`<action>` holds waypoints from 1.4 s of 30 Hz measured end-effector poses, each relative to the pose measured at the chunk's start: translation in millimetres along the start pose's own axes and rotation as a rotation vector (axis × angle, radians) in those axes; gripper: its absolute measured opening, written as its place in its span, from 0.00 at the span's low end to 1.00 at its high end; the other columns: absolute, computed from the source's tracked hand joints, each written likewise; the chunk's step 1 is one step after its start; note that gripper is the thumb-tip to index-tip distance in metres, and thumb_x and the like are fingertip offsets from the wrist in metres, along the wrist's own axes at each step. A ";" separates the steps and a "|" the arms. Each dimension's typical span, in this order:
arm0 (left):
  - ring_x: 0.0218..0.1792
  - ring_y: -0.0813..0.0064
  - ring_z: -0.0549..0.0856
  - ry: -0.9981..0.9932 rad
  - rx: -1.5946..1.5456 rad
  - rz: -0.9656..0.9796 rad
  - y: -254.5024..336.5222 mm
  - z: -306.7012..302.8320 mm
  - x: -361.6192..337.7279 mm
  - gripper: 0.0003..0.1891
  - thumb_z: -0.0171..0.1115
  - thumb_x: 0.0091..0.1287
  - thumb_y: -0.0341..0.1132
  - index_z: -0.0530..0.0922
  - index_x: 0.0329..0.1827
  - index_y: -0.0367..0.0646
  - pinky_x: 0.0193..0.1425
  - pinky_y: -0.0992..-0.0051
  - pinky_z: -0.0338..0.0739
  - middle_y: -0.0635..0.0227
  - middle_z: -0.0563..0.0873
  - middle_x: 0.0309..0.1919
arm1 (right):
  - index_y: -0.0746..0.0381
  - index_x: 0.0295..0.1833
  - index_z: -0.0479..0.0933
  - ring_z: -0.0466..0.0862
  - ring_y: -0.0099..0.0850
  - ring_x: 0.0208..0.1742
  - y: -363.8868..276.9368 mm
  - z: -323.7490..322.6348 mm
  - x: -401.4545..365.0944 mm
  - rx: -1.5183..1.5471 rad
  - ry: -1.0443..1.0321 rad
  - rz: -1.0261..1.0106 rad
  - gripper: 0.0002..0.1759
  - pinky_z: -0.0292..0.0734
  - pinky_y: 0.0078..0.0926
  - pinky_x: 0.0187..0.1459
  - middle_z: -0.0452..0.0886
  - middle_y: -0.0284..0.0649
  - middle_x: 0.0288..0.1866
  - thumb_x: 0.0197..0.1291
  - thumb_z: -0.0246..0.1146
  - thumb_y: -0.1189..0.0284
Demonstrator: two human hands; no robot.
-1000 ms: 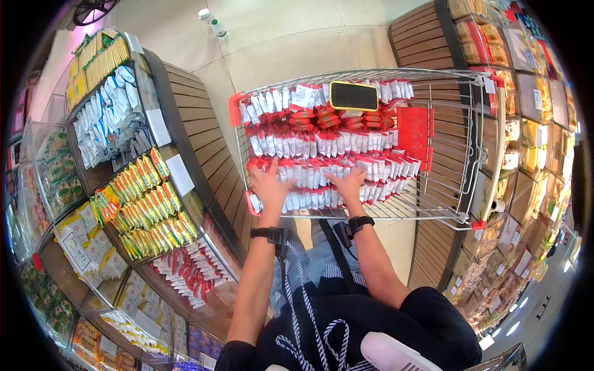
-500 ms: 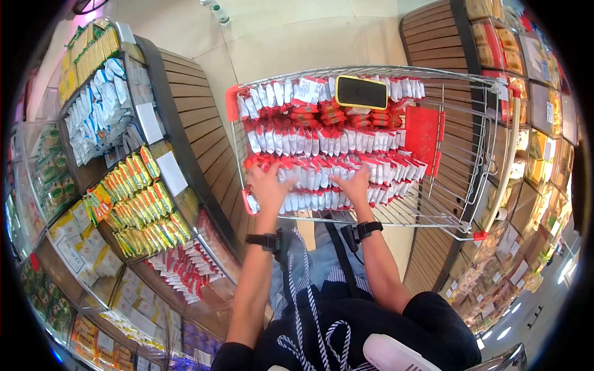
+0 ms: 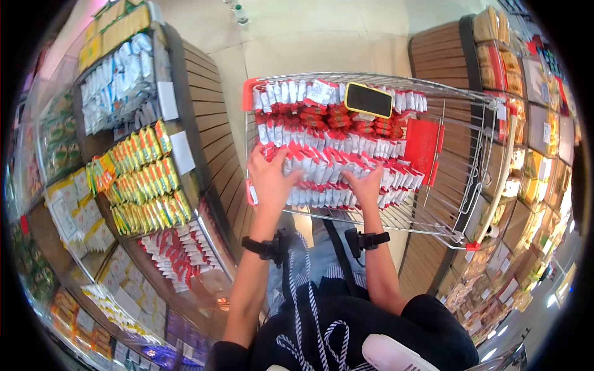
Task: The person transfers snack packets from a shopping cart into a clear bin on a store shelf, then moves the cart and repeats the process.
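We have both hands down in a wire shopping cart [image 3: 249, 94], working over rows of red-and-white packets [image 3: 322, 166] that stand close together inside it. Our left hand [image 3: 270, 178] lies at the end of one row, by the cart's red-cornered side, its fingers over the packet tops and its thumb pointing inward. Our right hand [image 3: 366, 185] is farther along the same row, its thumb turned toward the left one, so a run of leaning packets sits between the two. Thumb and fingers stand apart on each hand; we cannot tell whether either one is actually gripping, since the packets hide some of the fingertips.

Beyond this row we see another of the same packets, then a darker band of red packets [image 3: 339, 117], and one more white row at the far side. A smartphone in a yellow case [image 3: 369, 100] rests over that far part, near a white printed label [image 3: 320, 91]. A red panel [image 3: 422, 145] stands at the handle end of the load. We wear a black strap on each wrist. To our left, a display shelf holds blue-and-white packets [image 3: 120, 83] and yellow-and-green packets [image 3: 145, 179].
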State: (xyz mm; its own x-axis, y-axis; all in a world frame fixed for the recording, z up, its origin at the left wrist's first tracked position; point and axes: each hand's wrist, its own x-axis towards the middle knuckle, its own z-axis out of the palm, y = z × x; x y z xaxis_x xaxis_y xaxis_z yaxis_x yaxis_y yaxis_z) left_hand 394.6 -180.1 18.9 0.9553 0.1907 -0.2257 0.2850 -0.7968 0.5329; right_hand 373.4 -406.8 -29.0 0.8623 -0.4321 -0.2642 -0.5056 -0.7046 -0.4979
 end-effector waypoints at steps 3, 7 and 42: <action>0.58 0.50 0.63 0.100 -0.029 0.002 9.9 -34.5 -3.0 0.27 0.74 0.39 0.42 0.79 0.46 0.50 0.59 0.61 0.63 0.50 0.64 0.57 | 0.76 0.59 0.56 0.68 0.48 0.56 -30.9 -19.0 4.8 0.061 0.003 -0.081 0.57 0.63 0.36 0.58 0.66 0.58 0.55 0.27 0.77 0.56; 0.58 0.51 0.62 0.284 -0.123 -0.025 8.2 -89.9 -19.4 0.27 0.75 0.39 0.41 0.79 0.46 0.48 0.60 0.60 0.62 0.49 0.64 0.57 | 0.73 0.59 0.57 0.69 0.45 0.56 -98.0 -44.2 -2.5 0.143 0.027 -0.279 0.54 0.62 0.36 0.58 0.66 0.54 0.54 0.28 0.78 0.60; 0.58 0.47 0.63 1.135 -0.156 -1.119 -163.4 -173.8 -353.2 0.30 0.75 0.39 0.40 0.77 0.49 0.50 0.59 0.58 0.63 0.48 0.63 0.57 | 0.69 0.57 0.58 0.68 0.50 0.54 -280.2 110.9 -312.5 -0.021 -0.829 -1.415 0.55 0.65 0.41 0.54 0.67 0.55 0.51 0.24 0.77 0.52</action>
State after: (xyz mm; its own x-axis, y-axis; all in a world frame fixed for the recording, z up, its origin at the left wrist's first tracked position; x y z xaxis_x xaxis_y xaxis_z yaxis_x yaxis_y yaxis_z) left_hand 24.3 -17.6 153.3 -0.1888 0.9753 0.1149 0.7856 0.0798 0.6136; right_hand 248.8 -11.9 101.5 0.3867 0.9220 0.0171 0.6582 -0.2630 -0.7054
